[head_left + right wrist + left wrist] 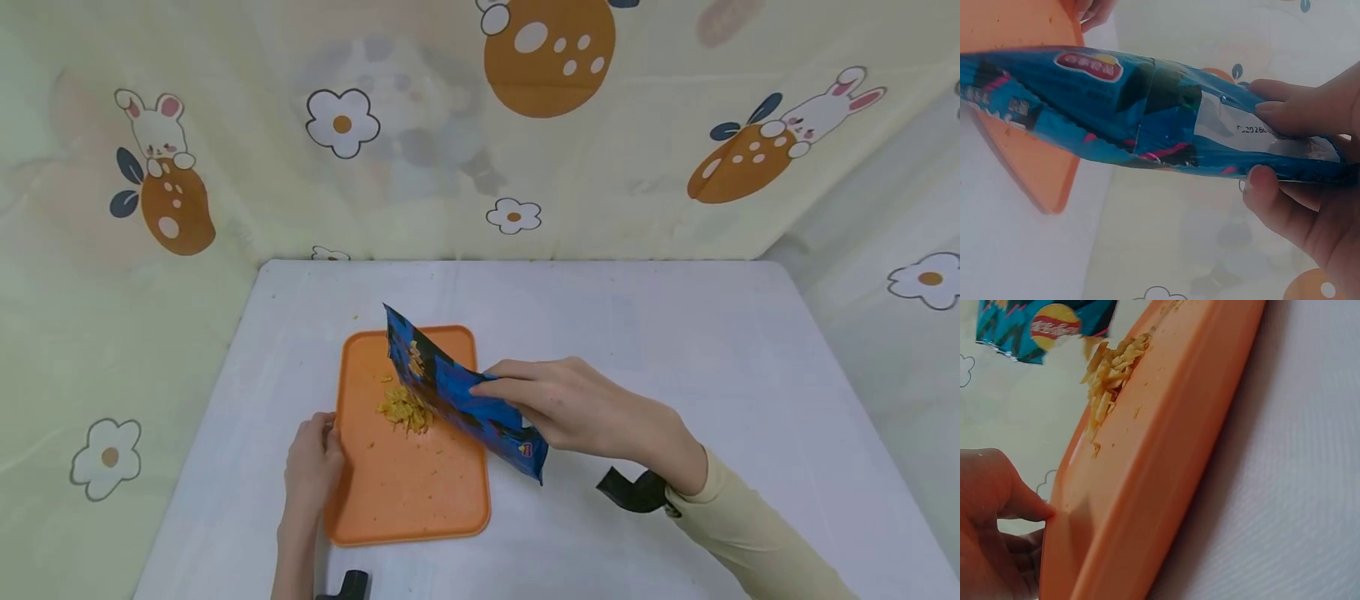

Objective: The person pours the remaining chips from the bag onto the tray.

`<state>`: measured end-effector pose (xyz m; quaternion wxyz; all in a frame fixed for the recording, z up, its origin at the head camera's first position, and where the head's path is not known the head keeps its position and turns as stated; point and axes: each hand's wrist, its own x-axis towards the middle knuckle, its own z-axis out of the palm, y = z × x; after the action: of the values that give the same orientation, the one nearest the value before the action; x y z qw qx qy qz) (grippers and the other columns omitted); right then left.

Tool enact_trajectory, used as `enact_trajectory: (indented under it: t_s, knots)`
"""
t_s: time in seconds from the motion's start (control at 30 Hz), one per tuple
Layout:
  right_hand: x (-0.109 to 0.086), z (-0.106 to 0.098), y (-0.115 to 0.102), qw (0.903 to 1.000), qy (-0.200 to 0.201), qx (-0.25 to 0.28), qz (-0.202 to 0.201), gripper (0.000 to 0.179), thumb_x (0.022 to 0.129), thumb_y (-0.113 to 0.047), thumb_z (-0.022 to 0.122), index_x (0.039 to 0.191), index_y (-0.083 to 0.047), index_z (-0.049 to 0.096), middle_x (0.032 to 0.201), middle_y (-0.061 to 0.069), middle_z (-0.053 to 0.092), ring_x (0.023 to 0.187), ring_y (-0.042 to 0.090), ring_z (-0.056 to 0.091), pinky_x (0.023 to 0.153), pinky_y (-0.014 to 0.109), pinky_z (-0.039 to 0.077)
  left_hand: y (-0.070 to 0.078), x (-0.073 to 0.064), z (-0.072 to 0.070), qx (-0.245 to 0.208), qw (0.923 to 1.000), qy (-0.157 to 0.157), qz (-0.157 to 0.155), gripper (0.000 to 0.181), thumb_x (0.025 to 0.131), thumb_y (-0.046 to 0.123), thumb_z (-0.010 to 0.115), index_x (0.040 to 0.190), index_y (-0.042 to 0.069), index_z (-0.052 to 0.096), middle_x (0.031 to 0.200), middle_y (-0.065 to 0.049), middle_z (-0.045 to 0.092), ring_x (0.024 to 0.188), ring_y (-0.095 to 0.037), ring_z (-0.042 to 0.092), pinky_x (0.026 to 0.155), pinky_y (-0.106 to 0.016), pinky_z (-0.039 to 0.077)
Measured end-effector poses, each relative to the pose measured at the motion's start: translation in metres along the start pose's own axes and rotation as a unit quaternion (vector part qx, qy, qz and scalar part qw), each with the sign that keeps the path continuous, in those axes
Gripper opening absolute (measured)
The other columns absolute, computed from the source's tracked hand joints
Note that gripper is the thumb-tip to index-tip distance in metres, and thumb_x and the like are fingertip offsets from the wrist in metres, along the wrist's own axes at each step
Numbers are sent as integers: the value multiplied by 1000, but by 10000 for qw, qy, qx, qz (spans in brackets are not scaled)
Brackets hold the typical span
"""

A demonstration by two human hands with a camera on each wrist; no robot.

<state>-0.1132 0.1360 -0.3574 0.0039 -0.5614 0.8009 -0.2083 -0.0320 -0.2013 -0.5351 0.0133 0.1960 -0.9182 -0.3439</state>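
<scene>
An orange tray (420, 492) lies on the table, with a small pile of yellow, strip-like chips (406, 409) in its upper middle and crumbs scattered around. My left hand (313, 458) pinches the tray's left rim; the left wrist view shows the thumb on top of the edge and the other fingers curled behind it. My right hand (577, 408) grips a blue chip bag (468, 392) between thumb and fingers. The bag slants over the tray's right side, its far end above the chips. Close up in the right wrist view, the bag (1166, 119) has a printed white panel.
The white table (637, 317) extends to both sides of the tray. Behind it hangs a curtain (420, 217) with rabbit and flower prints. A black strap (633, 490) sticks out by the right sleeve, and a black piece (352, 585) shows near the left wrist.
</scene>
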Motion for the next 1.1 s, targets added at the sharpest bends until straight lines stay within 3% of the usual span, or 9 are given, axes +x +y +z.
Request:
enact_trajectory:
  t_s: [0.27,0.47,0.73,1.1]
  knots:
    - [2,3,-1,9999,56,-9,-157,34,97,3,63,129,-7,69,121,4,69,92,11,68,64,16,50,-1,-4,-4,5,10000,18,21,32,104,5,48,132,-6,59,113,-26,63,100,-38,62,85,-55,51]
    - [1,4,-1,9996,143,11,-241,37,95,6,62,129,-7,69,121,4,69,90,11,66,61,14,45,-2,-3,0,-16,10000,41,50,32,104,5,48,131,-7,59,111,-26,63,99,-37,63,84,-54,52]
    - [-1,4,-1,9997,114,28,-203,36,95,6,63,128,-7,70,123,5,70,100,13,71,67,16,52,0,-5,-1,-8,10000,-1,-5,32,104,4,48,133,-7,58,112,-26,62,97,-36,62,83,-52,51]
    - [-3,1,-1,9999,10,-31,-106,34,96,6,62,126,-8,71,120,4,70,96,12,71,65,16,49,1,-4,0,-51,10000,-51,-2,33,105,5,48,134,-6,57,113,-26,62,98,-36,60,84,-51,50]
